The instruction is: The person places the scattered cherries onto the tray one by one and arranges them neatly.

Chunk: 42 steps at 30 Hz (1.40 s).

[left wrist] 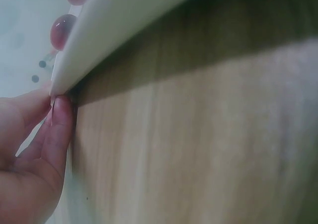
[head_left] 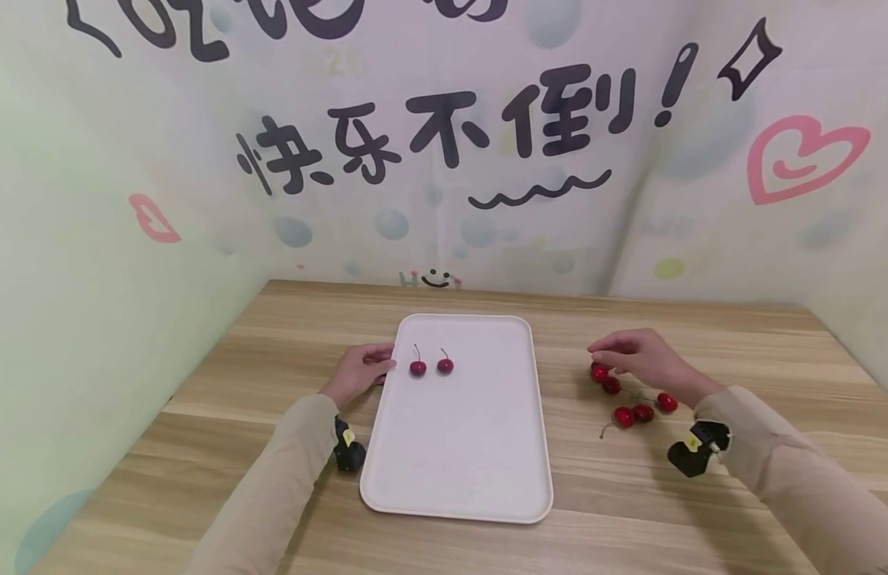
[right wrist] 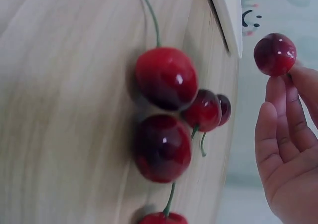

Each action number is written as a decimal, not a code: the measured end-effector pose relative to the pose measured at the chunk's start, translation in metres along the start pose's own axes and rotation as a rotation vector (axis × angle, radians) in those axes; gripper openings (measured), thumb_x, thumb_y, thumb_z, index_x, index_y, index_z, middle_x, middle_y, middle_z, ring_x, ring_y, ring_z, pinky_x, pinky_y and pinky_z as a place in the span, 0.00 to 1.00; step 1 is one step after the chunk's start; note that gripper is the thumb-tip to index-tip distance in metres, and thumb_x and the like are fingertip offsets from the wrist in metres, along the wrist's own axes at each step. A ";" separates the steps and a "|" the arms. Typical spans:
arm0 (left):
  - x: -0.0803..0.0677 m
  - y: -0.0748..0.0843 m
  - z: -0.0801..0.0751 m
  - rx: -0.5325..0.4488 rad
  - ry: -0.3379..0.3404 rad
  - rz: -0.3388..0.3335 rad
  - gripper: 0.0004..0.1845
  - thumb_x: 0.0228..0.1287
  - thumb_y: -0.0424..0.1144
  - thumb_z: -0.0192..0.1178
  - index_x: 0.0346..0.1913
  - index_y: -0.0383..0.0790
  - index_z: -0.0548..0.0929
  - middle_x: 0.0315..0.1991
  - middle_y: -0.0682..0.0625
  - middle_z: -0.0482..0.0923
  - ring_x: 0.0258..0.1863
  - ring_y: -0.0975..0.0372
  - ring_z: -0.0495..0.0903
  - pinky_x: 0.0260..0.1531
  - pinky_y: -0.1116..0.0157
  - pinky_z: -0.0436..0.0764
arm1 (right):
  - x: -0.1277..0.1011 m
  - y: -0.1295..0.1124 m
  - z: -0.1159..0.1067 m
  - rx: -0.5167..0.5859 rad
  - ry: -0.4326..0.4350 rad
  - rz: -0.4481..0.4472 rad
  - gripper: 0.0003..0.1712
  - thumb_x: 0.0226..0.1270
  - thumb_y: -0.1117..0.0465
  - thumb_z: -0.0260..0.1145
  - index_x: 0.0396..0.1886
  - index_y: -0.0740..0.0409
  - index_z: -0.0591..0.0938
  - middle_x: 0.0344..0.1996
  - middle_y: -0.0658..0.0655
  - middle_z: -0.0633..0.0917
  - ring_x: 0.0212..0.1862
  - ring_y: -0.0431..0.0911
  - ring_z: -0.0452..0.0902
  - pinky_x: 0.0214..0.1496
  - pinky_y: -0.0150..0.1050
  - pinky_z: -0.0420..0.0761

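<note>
Held cherry (right wrist: 275,54): a dark red cherry pinched at the fingertips (right wrist: 278,92) of the right hand (head_left: 641,359), lifted just off the table (head_left: 739,335), to the right of the tray (head_left: 458,447).
Right hand: fingers curled round the cherry at their tips, palm down in the head view; the other fingers bend loosely beside it.
Loose cherries (head_left: 634,403): a small cluster on the wood just below and beside the right hand, some with green stems; in the right wrist view they lie touching one another (right wrist: 166,110).
Tray: white, rounded corners, lying flat in the middle of the table, long side running away from the person.
Tray cherries (head_left: 431,366): two, stems up, side by side in the far left part of the tray, close together but apart.
Left hand (head_left: 358,371): at the tray's left edge near its far end; the left wrist view shows a fingertip (left wrist: 62,117) and thumb pinching the rim (left wrist: 124,25).
Sleeves: beige, both arms; a small black wrist device (head_left: 695,449) under each.
Wall (head_left: 444,144): pale, with black lettering, pink heart and lips.
</note>
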State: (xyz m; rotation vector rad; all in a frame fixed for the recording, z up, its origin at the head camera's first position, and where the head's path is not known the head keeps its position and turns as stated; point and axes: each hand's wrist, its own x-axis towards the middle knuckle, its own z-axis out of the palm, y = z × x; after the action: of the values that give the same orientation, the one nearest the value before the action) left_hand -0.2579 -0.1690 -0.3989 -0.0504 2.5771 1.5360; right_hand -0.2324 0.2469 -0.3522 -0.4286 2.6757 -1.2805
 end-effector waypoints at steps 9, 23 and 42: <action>0.000 0.000 -0.001 -0.013 -0.005 -0.002 0.20 0.58 0.33 0.58 0.56 0.37 0.73 0.44 0.43 0.75 0.39 0.57 0.75 0.36 0.67 0.80 | 0.009 -0.009 0.011 0.009 -0.041 0.003 0.21 0.59 0.55 0.62 0.43 0.69 0.76 0.33 0.57 0.83 0.35 0.46 0.78 0.38 0.37 0.80; -0.001 -0.001 -0.001 -0.008 -0.020 -0.007 0.21 0.58 0.34 0.58 0.56 0.39 0.73 0.45 0.43 0.75 0.40 0.57 0.75 0.38 0.67 0.79 | 0.035 -0.030 0.037 0.102 -0.059 -0.096 0.13 0.59 0.62 0.62 0.39 0.70 0.78 0.28 0.57 0.82 0.30 0.49 0.79 0.34 0.40 0.81; 0.001 -0.001 -0.001 -0.038 -0.035 0.025 0.20 0.59 0.31 0.56 0.56 0.34 0.72 0.46 0.41 0.75 0.39 0.57 0.75 0.37 0.67 0.80 | 0.081 -0.063 0.083 0.028 -0.152 -0.109 0.11 0.58 0.67 0.62 0.39 0.68 0.79 0.30 0.59 0.81 0.30 0.45 0.76 0.33 0.35 0.81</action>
State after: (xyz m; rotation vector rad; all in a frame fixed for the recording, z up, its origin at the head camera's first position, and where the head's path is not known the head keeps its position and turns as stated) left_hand -0.2592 -0.1706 -0.3995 0.0042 2.5314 1.5807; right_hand -0.2760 0.1226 -0.3560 -0.6493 2.5371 -1.2572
